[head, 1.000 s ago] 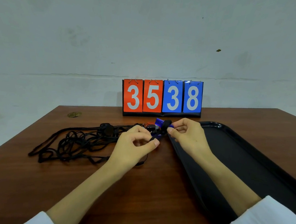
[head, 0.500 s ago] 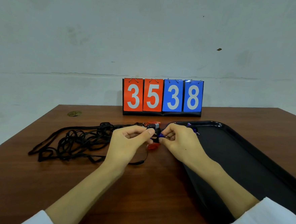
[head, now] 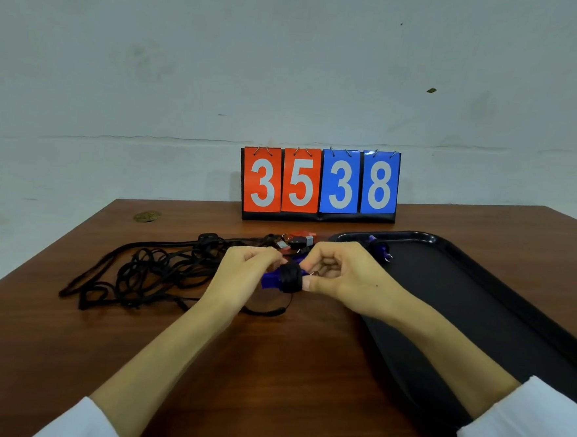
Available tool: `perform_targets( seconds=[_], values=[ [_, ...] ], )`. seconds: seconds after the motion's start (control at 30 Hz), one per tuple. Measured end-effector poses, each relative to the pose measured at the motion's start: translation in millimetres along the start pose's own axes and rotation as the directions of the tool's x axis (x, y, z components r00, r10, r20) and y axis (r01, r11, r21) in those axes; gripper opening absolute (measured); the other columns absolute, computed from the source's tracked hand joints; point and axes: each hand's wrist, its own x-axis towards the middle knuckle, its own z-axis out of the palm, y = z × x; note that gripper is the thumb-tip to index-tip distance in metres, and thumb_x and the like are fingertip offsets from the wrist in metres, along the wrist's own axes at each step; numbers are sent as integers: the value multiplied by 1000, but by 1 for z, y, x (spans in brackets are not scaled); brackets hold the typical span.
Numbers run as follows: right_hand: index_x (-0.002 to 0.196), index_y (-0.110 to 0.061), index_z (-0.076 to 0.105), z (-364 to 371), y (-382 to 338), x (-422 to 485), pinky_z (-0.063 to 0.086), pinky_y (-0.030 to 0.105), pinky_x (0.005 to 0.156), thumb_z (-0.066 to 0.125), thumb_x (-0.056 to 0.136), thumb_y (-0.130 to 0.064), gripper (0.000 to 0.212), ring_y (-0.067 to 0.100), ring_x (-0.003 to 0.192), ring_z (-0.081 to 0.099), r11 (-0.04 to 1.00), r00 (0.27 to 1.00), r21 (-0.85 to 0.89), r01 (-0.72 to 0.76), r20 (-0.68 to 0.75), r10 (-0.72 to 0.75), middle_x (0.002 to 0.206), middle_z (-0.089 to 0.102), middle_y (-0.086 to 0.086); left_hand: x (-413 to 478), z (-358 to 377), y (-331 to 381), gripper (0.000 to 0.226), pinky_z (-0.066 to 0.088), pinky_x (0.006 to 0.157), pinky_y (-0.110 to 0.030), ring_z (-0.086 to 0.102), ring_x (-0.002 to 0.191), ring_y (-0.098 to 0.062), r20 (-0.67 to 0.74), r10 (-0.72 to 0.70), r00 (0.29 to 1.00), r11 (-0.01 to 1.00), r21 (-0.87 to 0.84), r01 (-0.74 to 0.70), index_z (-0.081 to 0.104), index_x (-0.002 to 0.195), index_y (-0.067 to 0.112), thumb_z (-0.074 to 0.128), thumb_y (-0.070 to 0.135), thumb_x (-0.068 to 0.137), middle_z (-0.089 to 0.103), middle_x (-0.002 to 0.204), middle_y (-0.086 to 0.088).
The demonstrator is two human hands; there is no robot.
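Between my hands is a small blue whistle (head: pixel 271 280) with a black cord wound round its middle (head: pixel 289 278). My left hand (head: pixel 242 273) pinches its left end with curled fingers. My right hand (head: pixel 341 276) grips the wound end, thumb against the cord. A loose loop of the cord (head: pixel 267 310) hangs down to the table. Another blue whistle with wound cord (head: pixel 380 250) lies in the far left corner of the black tray (head: pixel 479 300).
A tangle of black cords (head: pixel 147 270) spreads over the brown table (head: pixel 269 370) left of my hands. Red and black whistles (head: pixel 297 241) lie behind my hands. A flip scoreboard reading 3538 (head: pixel 320 184) stands at the table's back edge.
Both hands have come a little nearer to me with the blue whistle. The black cord now shows as a thick wrap round it, and the hands grip its two ends.
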Motion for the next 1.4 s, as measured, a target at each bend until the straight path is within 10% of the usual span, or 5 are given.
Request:
perform_targets(
  seconds=[0.2, 0.43, 0.7, 0.87, 1.4],
  values=[
    [83, -28, 58, 3, 2, 1, 52, 21, 76, 69, 81, -15, 17, 8, 78, 60, 1000, 989, -18, 3, -150, -6, 83, 63, -7, 1, 6, 0, 20, 45, 56, -31, 56, 56, -21, 137, -205, 969, 896, -371, 242, 63, 88, 6, 56, 25, 91, 64, 73, -13],
    [92, -17, 63, -5, 9, 5, 51, 21, 75, 68, 82, -15, 11, 11, 84, 62, 995, 962, 78, -62, -261, 80, 88, 66, 0, -2, 5, -2, 36, 58, 81, -31, 69, 95, -26, 303, -55, 952, 715, -654, 249, 62, 108, 7, 60, 27, 79, 73, 99, -14],
    [89, -21, 59, 0, 8, 5, 52, 29, 88, 68, 82, -14, 14, 8, 93, 62, 990, 966, 139, -22, -254, 57, 98, 65, -7, -3, 7, -9, 35, 57, 69, -23, 72, 86, -19, 207, -19, 978, 808, -574, 136, 67, 103, 9, 61, 28, 75, 73, 98, -12],
    [127, -29, 50, -3, 7, 3, 52, 22, 86, 69, 81, -12, 52, 5, 91, 65, 983, 970, 180, 20, -242, 25, 97, 69, -6, -2, 6, -10, 32, 57, 63, -22, 72, 77, -17, 230, -69, 971, 781, -593, 196, 69, 97, 8, 64, 28, 72, 74, 93, -13],
    [116, -28, 62, -2, 4, 4, 50, 18, 81, 70, 80, -25, 38, 2, 92, 62, 983, 986, 120, -141, -73, 151, 103, 65, -11, 3, 9, -19, 22, 59, 73, -28, 70, 78, -19, 266, -91, 960, 874, -440, 204, 62, 97, -1, 56, 18, 90, 70, 87, -16]
  ],
)
